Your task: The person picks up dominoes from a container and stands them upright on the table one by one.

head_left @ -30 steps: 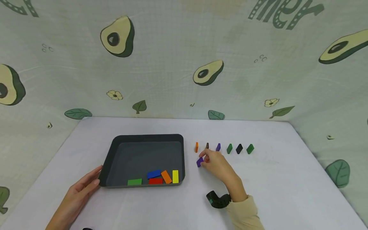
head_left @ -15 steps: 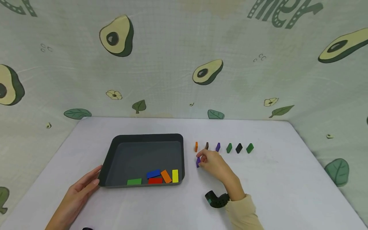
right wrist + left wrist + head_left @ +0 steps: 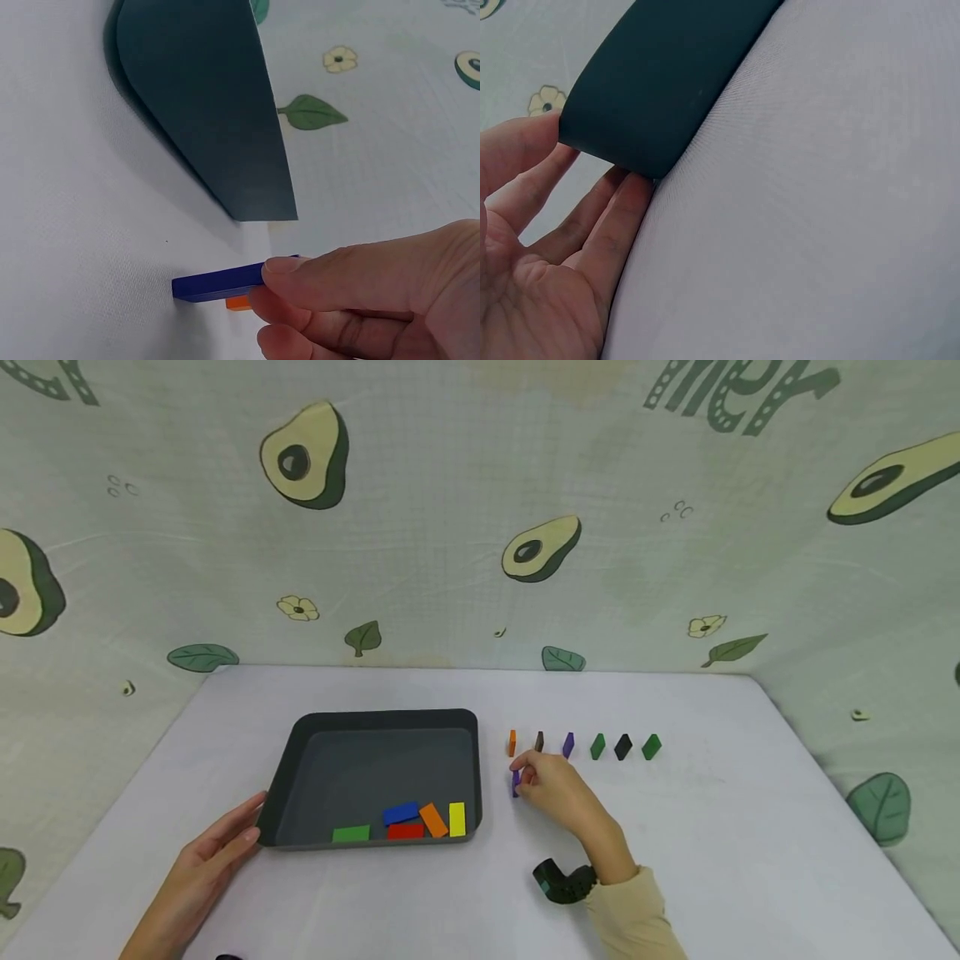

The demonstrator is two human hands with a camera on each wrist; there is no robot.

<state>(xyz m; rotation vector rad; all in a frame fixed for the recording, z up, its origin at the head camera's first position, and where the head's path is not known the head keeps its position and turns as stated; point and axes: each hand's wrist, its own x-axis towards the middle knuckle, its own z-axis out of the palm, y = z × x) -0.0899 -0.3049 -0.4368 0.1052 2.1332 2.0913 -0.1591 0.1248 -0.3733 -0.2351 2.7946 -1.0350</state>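
From my remote station: the fingers [image 3: 330, 281] of the right hand [image 3: 558, 787] pinch a purple block [image 3: 515, 782] by its upper end, standing it on edge on the white counter [image 3: 750, 843], just in front of the orange block [image 3: 512, 743] that starts a row. That row runs rightward along the counter: a brown block [image 3: 539, 742], a second purple one [image 3: 568, 744], a green block [image 3: 597, 747], a black block [image 3: 623, 747] and another green one [image 3: 652, 747], each upright and apart from its neighbour. The light pinch at the top, I judge, leaves the block's base free to settle flat.

The left hand [image 3: 201, 877] lies relaxed, fingers straight against the near left corner of the dark tray [image 3: 300, 752], apparently steadying it. Flat inside the tray along its near wall lie green, blue, red, orange and yellow blocks.

Room is tight on the held block's left, where the tray's right wall stands near, and behind it, where the orange block is close. Bare counter opens toward the person and to the right, beyond the row.
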